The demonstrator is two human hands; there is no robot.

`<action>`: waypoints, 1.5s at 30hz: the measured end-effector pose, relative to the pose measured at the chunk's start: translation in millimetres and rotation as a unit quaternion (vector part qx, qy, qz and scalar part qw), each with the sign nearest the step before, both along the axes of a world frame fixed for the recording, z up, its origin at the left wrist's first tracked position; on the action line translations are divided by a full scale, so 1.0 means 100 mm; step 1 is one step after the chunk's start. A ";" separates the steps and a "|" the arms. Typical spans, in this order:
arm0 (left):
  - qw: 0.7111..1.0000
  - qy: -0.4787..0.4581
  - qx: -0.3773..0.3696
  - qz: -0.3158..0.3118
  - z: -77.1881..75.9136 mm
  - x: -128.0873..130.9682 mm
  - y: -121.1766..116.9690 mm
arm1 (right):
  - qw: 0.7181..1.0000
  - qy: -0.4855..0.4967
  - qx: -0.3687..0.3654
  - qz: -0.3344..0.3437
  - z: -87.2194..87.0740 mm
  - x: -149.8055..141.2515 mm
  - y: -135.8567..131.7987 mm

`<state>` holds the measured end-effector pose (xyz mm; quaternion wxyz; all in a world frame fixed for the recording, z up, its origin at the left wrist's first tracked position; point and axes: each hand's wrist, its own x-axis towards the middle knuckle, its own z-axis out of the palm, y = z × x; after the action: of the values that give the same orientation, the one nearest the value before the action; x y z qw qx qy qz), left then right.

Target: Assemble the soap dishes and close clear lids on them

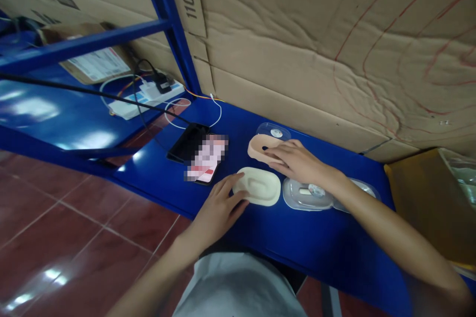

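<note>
Left hand (pixel 219 203): fingers pinch the cream tray (pixel 259 186) by its left end
Right hand (pixel 302 162): fingers over the peach tray (pixel 256 150); cannot tell if gripping

Blue table (pixel 282 233) under cream dish (pixel 260 188), peach case (pixel 256 151), clear plastic packs (pixel 297 199) and phone (pixel 207 159)

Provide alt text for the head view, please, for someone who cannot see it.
A person's left hand touches a cream oval tray and the right hand a peach oval piece, on a blue table with a phone and clear plastic packaging.
</note>
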<state>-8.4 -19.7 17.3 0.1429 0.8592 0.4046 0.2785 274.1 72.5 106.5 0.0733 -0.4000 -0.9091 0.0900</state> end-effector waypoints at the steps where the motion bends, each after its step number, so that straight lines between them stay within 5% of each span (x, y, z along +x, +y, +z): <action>1: 1.000 0.003 -0.003 -0.004 0.00 -0.02 -0.02 | 1.000 -0.012 -0.001 0.007 -0.04 0.00 0.03; 7: 1.000 -0.012 -0.021 -0.016 0.01 -0.10 -0.07 | 0.997 -0.064 -0.009 0.042 -0.20 -0.06 0.09; 16: 0.999 -0.008 0.037 -0.035 0.05 -0.06 -0.12 | 0.995 0.002 -0.090 -0.036 0.32 0.51 -0.42; 20: 0.991 0.003 0.062 -0.117 0.09 0.14 -0.22 | 0.980 -0.047 -0.163 -0.108 0.21 0.78 -0.71; 25: 0.981 0.034 0.069 -0.178 0.12 0.47 -0.25 | 0.980 -0.020 -0.169 -0.107 0.03 0.82 -0.88; 30: 0.976 0.053 0.067 -0.202 0.12 0.63 -0.29 | 0.977 -0.028 -0.190 -0.092 0.08 0.81 -0.95; 36: 0.972 0.069 0.059 -0.217 0.12 0.69 -0.34 | 0.973 0.059 -0.189 -0.122 0.21 0.97 -0.51; 40: 0.971 0.085 0.074 -0.211 0.09 0.72 -0.34 | 0.985 0.038 -0.068 -0.153 -0.06 1.17 0.09; 45: 0.976 0.083 0.072 -0.191 0.07 0.69 -0.35 | 0.983 -0.023 -0.070 -0.167 -0.39 1.29 0.52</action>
<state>60.6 -55.2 24.4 0.0972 0.9487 0.2227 0.2025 403.6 124.4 67.7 0.0383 -0.5520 -0.8226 0.1310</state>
